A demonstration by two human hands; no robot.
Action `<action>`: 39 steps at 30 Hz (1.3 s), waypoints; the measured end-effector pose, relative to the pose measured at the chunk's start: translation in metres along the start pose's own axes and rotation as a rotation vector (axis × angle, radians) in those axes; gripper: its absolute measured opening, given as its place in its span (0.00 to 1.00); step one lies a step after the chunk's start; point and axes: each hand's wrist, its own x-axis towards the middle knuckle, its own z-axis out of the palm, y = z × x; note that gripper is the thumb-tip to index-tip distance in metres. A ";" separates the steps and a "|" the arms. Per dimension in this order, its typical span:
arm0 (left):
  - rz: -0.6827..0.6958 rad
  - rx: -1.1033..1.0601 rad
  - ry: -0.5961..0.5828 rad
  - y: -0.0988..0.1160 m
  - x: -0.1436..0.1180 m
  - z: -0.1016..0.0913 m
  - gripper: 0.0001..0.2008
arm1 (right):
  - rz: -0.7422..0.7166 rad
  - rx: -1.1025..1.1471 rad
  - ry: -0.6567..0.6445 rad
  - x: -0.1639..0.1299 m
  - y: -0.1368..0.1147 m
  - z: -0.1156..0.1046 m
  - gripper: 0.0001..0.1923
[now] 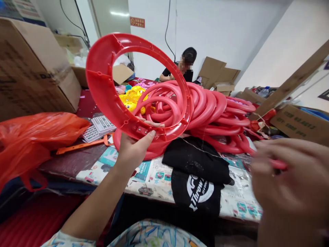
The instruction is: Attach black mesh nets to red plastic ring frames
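Note:
My left hand (137, 145) grips the lower edge of a red plastic ring (100, 87), thumb in front and fingers behind. The ring stands tilted upright, its hollow ribbed side facing me, and is wider on the left. Two small metal-looking spots show near my thumb. At the right, my right hand (290, 175) is raised with curled fingers, blurred by motion. A reddish rod-like end (279, 164) shows by its fingers; whether it is held or lies behind I cannot tell. Past the held ring lies a heap of pinkish-red rings (208, 106).
A black mesh bag (197, 171) with white print hangs over the table's front edge. Left are an orange-red plastic bag (38, 137), white trays (102, 124), an orange strap-like piece (82, 145) and a large carton (38, 65). Yellow toy pieces (133, 96) and a seated person (189, 63) are beyond.

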 end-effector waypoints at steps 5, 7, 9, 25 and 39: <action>-0.006 0.110 -0.053 0.002 0.003 0.007 0.16 | -0.207 0.387 -0.248 0.012 -0.049 0.055 0.08; -0.021 0.097 -0.087 0.003 0.005 0.009 0.17 | -0.141 0.434 -0.312 0.014 -0.050 0.078 0.09; -0.021 0.103 -0.114 0.003 0.009 0.011 0.17 | -0.079 0.473 -0.329 0.014 -0.047 0.095 0.08; -0.069 0.047 -0.440 -0.029 0.018 -0.001 0.27 | -0.296 0.699 -0.390 0.013 -0.017 0.114 0.07; -0.139 0.148 -0.317 -0.036 0.004 0.000 0.21 | -0.253 0.640 -0.428 0.010 -0.011 0.125 0.09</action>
